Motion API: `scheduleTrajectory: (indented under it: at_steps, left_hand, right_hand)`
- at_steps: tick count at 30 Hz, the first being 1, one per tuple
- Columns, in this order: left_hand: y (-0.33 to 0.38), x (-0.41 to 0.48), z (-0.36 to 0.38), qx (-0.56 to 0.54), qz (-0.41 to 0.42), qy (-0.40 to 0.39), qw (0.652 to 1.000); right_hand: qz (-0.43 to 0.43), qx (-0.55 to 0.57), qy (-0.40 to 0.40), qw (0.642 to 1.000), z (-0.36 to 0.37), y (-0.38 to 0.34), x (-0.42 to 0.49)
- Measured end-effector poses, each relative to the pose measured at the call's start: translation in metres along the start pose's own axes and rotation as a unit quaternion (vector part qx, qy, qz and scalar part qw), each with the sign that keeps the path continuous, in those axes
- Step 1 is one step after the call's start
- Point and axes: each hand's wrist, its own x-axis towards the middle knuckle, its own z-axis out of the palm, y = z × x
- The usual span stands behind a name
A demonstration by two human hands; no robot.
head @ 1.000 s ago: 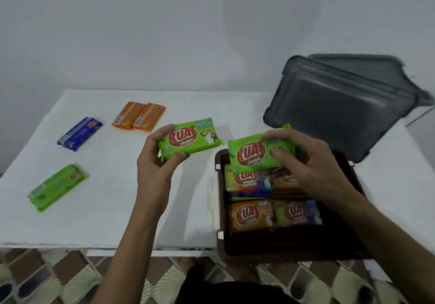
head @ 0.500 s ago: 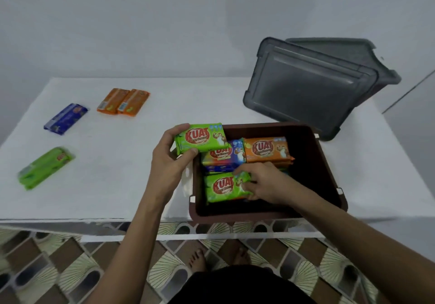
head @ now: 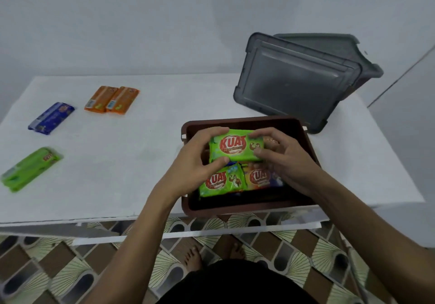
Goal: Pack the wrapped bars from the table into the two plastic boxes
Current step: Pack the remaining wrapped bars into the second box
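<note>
In the brown box [head: 308, 143], green bar [head: 213, 182] beside orange bar [head: 260, 178], both hands' fingers [head: 215, 131] grasping another green bar [head: 236, 148]

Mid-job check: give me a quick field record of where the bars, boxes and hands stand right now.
held bar: green KUAT bar, gripped at both ends, over the far half of the brown box
left hand: on its left end
right hand: on its right end
brown box: open at the table's near edge; a green bar and an orange bar show in the near row
bars on the table: blue bar, two orange bars side by side, green bar
grey box: tilted, far right
</note>
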Motion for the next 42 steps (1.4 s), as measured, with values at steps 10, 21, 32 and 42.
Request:
scheduleTrajectory:
  at_steps: [10, 21, 32, 42]
  left_hand:
    - [-0.036, -0.002, -0.016, 0.277, 0.016, 0.12, 0.953]
    - [-0.047, -0.007, -0.013, 0.265, 0.043, 0.141, 0.953]
    - [-0.108, -0.027, -0.122, 0.204, 0.038, 0.245, 0.947]
    - [-0.228, -0.021, -0.322, 0.367, -0.163, 0.284, 0.871]
  right_hand:
    - [0.097, -0.312, 0.051, 0.944, -0.05, 0.013, -0.011]
    - [0.037, -0.698, -0.023, 0.715, -0.028, 0.018, 0.009]
    - [-0.141, -0.59, -0.018, 0.795, 0.114, -0.05, 0.138]
    - [-0.126, -0.576, -0.107, 0.8, 0.26, 0.009, 0.354]
